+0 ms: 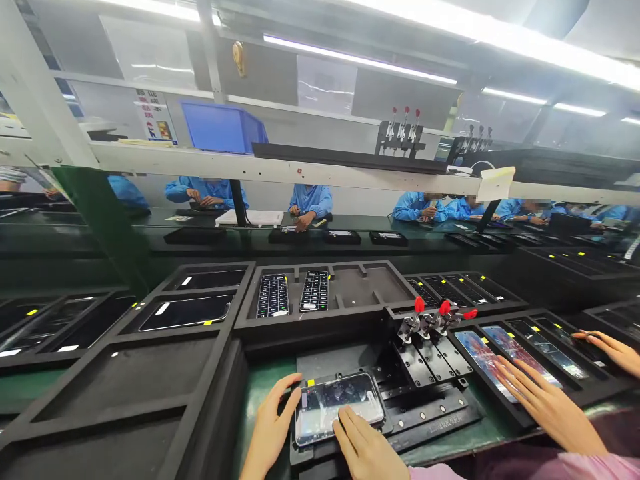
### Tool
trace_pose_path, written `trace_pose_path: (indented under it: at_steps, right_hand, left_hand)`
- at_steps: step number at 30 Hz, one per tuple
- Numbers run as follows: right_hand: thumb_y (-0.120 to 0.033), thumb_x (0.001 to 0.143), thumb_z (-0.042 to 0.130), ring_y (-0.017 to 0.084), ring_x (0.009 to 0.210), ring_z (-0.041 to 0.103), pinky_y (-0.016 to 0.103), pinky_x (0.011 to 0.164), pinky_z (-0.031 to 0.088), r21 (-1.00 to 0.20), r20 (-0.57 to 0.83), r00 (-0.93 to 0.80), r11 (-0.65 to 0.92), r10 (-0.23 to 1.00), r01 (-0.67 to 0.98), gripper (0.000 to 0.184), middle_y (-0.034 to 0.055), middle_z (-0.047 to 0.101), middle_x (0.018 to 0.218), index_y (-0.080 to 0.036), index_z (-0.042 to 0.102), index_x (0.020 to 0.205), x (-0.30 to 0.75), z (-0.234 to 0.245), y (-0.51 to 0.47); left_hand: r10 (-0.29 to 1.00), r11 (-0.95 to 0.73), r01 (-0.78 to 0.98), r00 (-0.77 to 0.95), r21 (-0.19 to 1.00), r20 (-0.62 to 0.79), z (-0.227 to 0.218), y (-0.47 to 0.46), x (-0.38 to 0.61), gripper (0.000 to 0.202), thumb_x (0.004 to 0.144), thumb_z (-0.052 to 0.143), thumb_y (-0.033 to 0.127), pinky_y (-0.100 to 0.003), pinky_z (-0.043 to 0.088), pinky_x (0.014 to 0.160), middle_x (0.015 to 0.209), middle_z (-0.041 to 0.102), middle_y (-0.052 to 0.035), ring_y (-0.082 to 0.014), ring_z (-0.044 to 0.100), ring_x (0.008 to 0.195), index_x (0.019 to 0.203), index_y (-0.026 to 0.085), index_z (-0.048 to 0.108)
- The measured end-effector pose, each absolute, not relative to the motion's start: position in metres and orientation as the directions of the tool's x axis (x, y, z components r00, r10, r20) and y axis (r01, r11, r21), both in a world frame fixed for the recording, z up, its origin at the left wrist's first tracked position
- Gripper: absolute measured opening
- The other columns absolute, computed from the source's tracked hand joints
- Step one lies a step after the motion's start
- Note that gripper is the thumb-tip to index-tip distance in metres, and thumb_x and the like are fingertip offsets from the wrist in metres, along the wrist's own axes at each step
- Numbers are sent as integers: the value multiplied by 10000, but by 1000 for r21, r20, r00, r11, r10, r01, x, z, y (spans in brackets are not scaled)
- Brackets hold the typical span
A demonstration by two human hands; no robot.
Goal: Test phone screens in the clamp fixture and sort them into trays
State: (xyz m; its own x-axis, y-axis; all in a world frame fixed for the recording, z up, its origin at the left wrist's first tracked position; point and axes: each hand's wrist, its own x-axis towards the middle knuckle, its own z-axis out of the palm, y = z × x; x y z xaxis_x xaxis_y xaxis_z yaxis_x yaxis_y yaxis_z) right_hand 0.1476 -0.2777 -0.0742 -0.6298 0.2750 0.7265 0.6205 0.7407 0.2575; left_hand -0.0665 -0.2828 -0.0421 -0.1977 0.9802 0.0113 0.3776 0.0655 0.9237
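Phone (330, 399): lying on the black fixture (434, 417).
Left hand (270, 423): curved open at its edge.
Right hand (369, 443): open, laid over the screen (350, 390).
Fixture: uneven pressing could seat the phone crooked.
Screen: sliding contact might smear it.

Clamp handles (445, 307) are red, phone screen (341, 392) seemingly grey.

Left hand (271, 420) loosely curved; right hand (367, 448) palm-down, fingers (349, 427) together.
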Motion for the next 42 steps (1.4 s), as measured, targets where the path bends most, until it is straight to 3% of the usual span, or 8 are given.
trace_pose_path:
  at_steps: [8,15,19,23,28,32,37,42]
  right_hand:
    - [-118,820,375,216,1001,575,276,824,475,325,680,-683,727,266,605,309,138,614,1068,-80,606,1021,153,-91,-279]
    - [-170,824,428,202,1084,529,235,838,486,243,665,-670,754,329,611,323,93,570,1174,-110,582,1102,162,-81,-283]
    - [-346,821,509,239,1097,520,256,849,485,224,638,-671,743,378,631,410,139,540,1203,-78,566,1126,156,-84,-289]
    - [-449,801,538,252,1084,533,261,825,510,173,633,-665,764,397,621,508,146,520,1220,-72,560,1141,158,-76,-292]
    - [-287,802,522,217,1137,493,270,890,484,79,665,-655,839,358,538,369,109,547,1197,-103,571,1118,179,-47,-293]
    - [-126,779,474,211,1108,518,296,883,495,-26,780,-516,843,353,538,252,116,610,1097,-116,608,993,196,-32,-294]
    - [-74,794,449,231,1089,532,356,866,518,-203,787,-394,802,474,561,270,106,600,1116,-154,603,1002,209,-33,-293]
    - [-81,781,472,243,1058,554,381,831,552,-246,800,-342,789,494,564,307,63,615,1092,-206,600,1029,217,-32,-293]
  left_hand:
    - [991,13,511,-120,859,56,-36,-252,-58,303,802,476,426,-303,462,799,891,707,-36,-212,631,867,820,211,690]
    - [991,-24,566,-98,824,96,-27,-255,-51,292,802,459,413,-255,449,754,810,708,-1,-191,637,803,735,224,671]
    - [990,-5,586,-109,810,84,-28,-255,-52,324,817,419,444,-256,440,787,879,703,-7,-195,630,854,823,227,660]
    - [992,19,609,-111,793,61,-28,-253,-53,328,809,426,454,-263,439,754,827,704,-9,-206,633,816,762,222,654]
    - [995,-3,618,-78,786,64,-27,-253,-50,301,803,444,435,-253,426,747,792,694,-1,-196,623,791,720,218,634]
    - [997,-17,608,-53,793,62,-26,-255,-50,347,827,396,458,-248,426,738,789,683,-4,-189,615,781,742,212,625]
    - [998,-48,589,-9,806,66,-24,-253,-50,316,824,422,438,-230,435,710,745,659,6,-175,604,744,695,214,602]
    - [996,-80,562,11,823,90,-23,-255,-49,233,824,450,394,-238,437,765,865,668,-4,-177,607,824,727,221,572]
